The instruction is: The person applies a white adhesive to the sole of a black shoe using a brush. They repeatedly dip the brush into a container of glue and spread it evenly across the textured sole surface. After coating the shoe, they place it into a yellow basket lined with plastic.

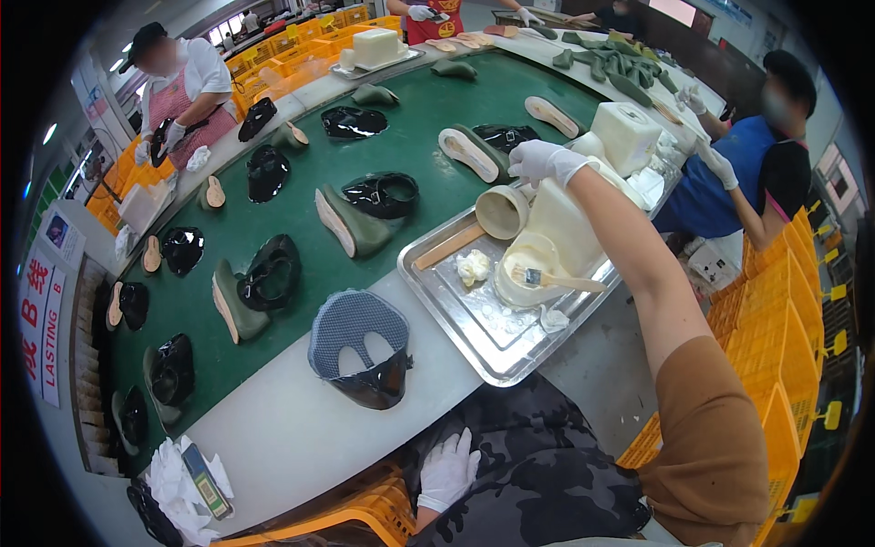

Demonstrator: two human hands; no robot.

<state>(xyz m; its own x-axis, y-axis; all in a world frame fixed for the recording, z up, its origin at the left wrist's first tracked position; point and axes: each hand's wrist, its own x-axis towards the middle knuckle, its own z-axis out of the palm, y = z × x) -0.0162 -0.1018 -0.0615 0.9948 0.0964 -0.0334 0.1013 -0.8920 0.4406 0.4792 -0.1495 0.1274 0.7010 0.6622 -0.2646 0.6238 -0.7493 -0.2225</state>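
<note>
My right hand (pixel 547 164), in a white glove, reaches across the metal tray to the green belt. Its fingers are curled together beside a green shoe last with a pale insole (pixel 469 155) and a glossy black shoe upper (pixel 508 138). What they hold, if anything, is hidden. My left hand (pixel 448 469), also gloved, lies open on my dark camouflage clothing, holding nothing. In front of me a black shoe upper with grey mesh lining (pixel 358 339) lies on the white ledge. On the metal tray (pixel 497 365) a flat brush (pixel 556 280) rests across a tub of pale paste (pixel 524 287).
Pairs of lasts and black uppers stand on the green belt (pixel 292 356). A phone (pixel 207 481) lies by crumpled white cloth (pixel 173 483). One co-worker (pixel 743 155) is at the right, another (pixel 187 91) at the far left. Orange crates (pixel 756 365) line the right side.
</note>
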